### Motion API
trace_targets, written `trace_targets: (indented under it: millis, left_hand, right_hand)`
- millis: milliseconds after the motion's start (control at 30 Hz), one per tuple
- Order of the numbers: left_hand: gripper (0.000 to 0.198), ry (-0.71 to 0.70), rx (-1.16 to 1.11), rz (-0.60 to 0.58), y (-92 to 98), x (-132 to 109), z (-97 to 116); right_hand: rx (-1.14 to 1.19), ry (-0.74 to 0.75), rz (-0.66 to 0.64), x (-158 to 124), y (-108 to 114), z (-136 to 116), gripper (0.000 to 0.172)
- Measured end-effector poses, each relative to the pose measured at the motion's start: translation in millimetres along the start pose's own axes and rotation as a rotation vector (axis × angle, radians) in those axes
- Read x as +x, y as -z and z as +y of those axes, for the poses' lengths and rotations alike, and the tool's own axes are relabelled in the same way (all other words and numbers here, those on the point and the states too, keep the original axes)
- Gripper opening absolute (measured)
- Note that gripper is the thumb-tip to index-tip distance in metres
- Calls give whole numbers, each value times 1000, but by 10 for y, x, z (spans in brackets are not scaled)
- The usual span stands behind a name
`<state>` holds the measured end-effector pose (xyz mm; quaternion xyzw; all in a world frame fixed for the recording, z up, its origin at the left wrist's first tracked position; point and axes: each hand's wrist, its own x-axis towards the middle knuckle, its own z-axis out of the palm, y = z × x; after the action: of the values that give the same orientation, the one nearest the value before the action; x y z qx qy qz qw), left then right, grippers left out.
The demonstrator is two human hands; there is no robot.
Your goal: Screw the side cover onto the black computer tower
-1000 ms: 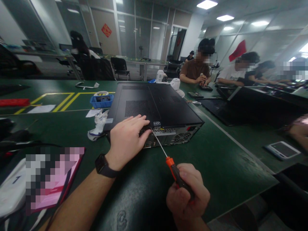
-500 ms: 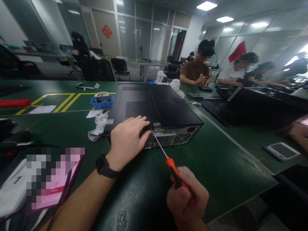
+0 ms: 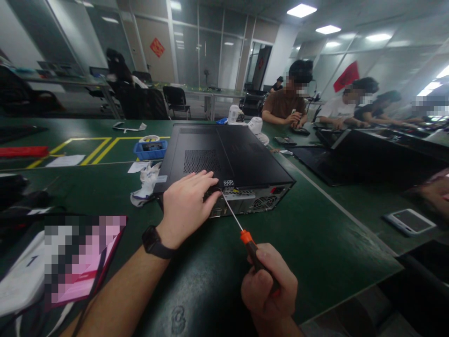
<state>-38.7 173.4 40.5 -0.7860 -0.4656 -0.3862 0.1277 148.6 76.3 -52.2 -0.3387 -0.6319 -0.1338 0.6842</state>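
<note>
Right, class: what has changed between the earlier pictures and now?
The right hand has shifted slightly left in view, and the screwdriver it grips appears turned, its handle showing a different side. Nothing was taken up or let go. The left hand still rests on the black computer case.

From here I can't tell whether the tip of the thin-shafted screwdriver with an orange-and-dark handle (image 3: 246, 237) touches the flat black metal computer case (image 3: 252, 154). The bare right hand (image 3: 271, 283) hides part of that handle; the bare left hand (image 3: 187, 203) covers part of the case's near edge. What lies in the small blue plastic tray (image 3: 150, 154) is too dark to name. A long red object (image 3: 23, 152) runs out of view at left; a co-worker's blurred hand or forearm (image 3: 437, 192), at right.
</note>
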Motion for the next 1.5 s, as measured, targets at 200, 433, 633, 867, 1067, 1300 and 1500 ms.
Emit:
trace_targets:
  millis: [200, 433, 633, 867, 1067, 1300, 1500]
  left_hand:
    - [21, -2, -5, -2, -16, -8, -16]
    - [20, -8, 5, 16, -2, 1, 0]
    - [21, -6, 7, 7, -15, -14, -16]
    - [21, 0, 5, 3, -7, -4, -7]
    - [21, -7, 10, 5, -11, 0, -3]
    - [22, 2, 3, 3, -11, -4, -6]
    - [22, -2, -1, 2, -9, -1, -4]
  right_hand:
    - [55, -9, 25, 99, -61, -36, 30]
    - [-23, 54, 51, 102, -56, -11, 28]
    - [115, 14, 57, 105, -101, -35, 30]
    - [34, -2, 5, 12, -31, -4, 29]
    - [142, -38, -13, 16, -51, -4, 31]
    - [42, -41, 5, -31, -9, 1, 32]
    - [46, -69, 15, -91, 4, 15, 31]
